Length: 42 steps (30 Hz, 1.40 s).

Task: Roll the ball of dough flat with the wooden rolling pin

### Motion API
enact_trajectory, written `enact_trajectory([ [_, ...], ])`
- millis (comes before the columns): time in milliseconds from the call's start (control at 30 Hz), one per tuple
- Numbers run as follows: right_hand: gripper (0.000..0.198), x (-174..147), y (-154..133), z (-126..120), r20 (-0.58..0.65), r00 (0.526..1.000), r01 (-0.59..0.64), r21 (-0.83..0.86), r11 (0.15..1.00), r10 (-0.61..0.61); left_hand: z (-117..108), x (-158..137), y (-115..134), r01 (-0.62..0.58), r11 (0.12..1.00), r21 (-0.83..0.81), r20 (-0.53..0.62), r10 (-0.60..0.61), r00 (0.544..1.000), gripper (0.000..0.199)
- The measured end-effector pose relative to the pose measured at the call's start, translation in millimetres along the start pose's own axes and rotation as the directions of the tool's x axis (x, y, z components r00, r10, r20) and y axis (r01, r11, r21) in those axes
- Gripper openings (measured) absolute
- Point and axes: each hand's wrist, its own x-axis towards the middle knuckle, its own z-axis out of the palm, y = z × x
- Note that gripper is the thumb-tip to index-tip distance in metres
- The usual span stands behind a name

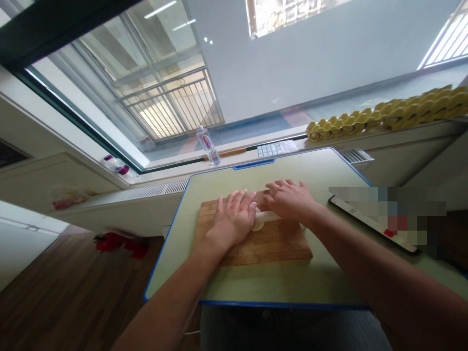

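A wooden cutting board (270, 243) lies on the small table. Across it, a pale rolling pin (266, 216) shows between my two hands, with its ends hidden under them. A small round piece of dough (258, 226) peeks out below the pin, close to my left thumb. My left hand (236, 217) rests palm down over the pin's left part, fingers stretched forward. Over the right part, my right hand (290, 199) lies palm down too, its fingers extended and slightly spread.
The pale green table (234, 287) has a blue edge. A phone-like device (369, 222), partly pixelated, lies at its right. Behind, the window sill carries a plastic bottle (208, 145), a wooden stick (232, 153) and yellow egg trays (387, 114). A red object (117, 243) sits on the floor at left.
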Motion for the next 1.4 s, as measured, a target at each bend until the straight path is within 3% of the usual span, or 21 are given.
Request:
enact_trajectory([
  [133, 0.050, 1.9, 0.8, 0.4, -0.073, 0.995, -0.071, 0.016, 0.997, 0.072, -0.4, 14.3, 1.3, 0.044, 0.999, -0.017, 0.048, -0.044, 0.998, 0.054],
  [367, 0.050, 5.8, 3.0, -2.4, -0.062, 0.985, -0.160, 0.036, 0.986, 0.162, 7.6, 43.5, -0.8, 0.087, 0.990, -0.112, 0.051, -0.082, 0.995, 0.055],
  [800, 0.052, 7.3, 6.0, -6.0, -0.078, 0.978, -0.188, 0.046, 0.981, 0.191, 7.5, 76.7, -7.8, 0.083, 0.986, -0.144, 0.104, -0.068, 0.992, 0.050],
  [967, 0.053, 7.9, 7.3, -6.5, -0.032, 0.983, -0.180, 0.049, 0.982, 0.182, 8.1, 68.7, -7.0, 0.043, 0.993, -0.112, 0.085, -0.034, 0.996, 0.049],
  [1267, 0.054, 12.4, 18.3, -5.7, -0.005, 0.978, -0.206, 0.040, 0.978, 0.206, 4.0, 16.7, 0.8, -0.093, 0.995, -0.022, -0.029, 0.093, 0.995, 0.046],
  [1400, 0.055, 14.4, 21.5, -8.7, 0.027, 0.978, -0.210, 0.043, 0.977, 0.209, 2.1, 12.0, 1.2, -0.109, 0.994, -0.025, -0.021, 0.108, 0.994, 0.048],
])
